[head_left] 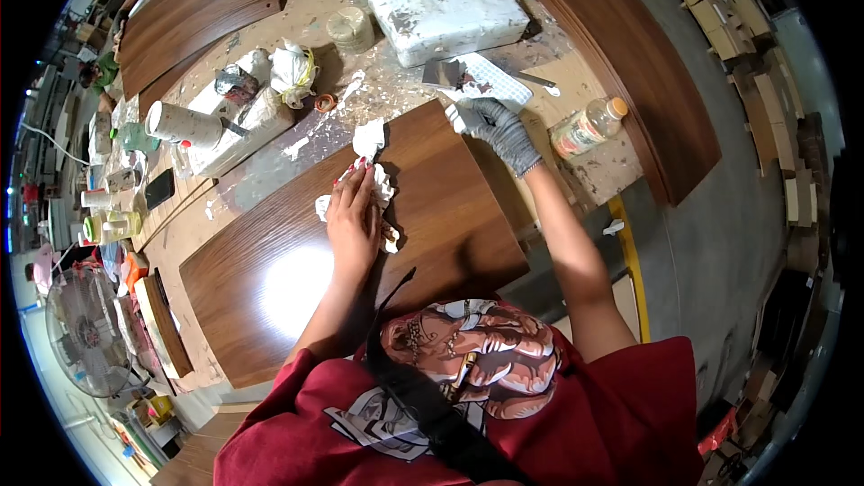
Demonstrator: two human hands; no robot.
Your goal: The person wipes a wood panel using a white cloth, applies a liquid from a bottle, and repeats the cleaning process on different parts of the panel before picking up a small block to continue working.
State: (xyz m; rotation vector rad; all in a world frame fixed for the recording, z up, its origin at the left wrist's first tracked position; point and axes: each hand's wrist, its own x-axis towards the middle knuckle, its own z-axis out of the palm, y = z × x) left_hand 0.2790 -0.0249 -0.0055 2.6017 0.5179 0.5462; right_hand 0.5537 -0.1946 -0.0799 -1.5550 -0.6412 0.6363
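Note:
A dark brown wood-grain board (432, 207) lies in front of me, with a bright glare on its left part. My left hand (354, 216), bare with red nails, presses down on a crumpled white rag (382, 184) that bunches out around the fingers on the board. At the board's far right corner is my right hand (495, 130) in a grey knit glove. Its fingers are curled together, with something whitish at their tips that I cannot make out. Just beyond it lie a white tray (504, 88) and a putty knife (441, 75).
A bottle with an orange cap (589, 128) stands right of my glove, beside stacked brown boards (648, 81). A paint-spattered white block (450, 13) sits at the back. On the left are a white cup (183, 126), a phone (160, 189) and a fan (88, 333).

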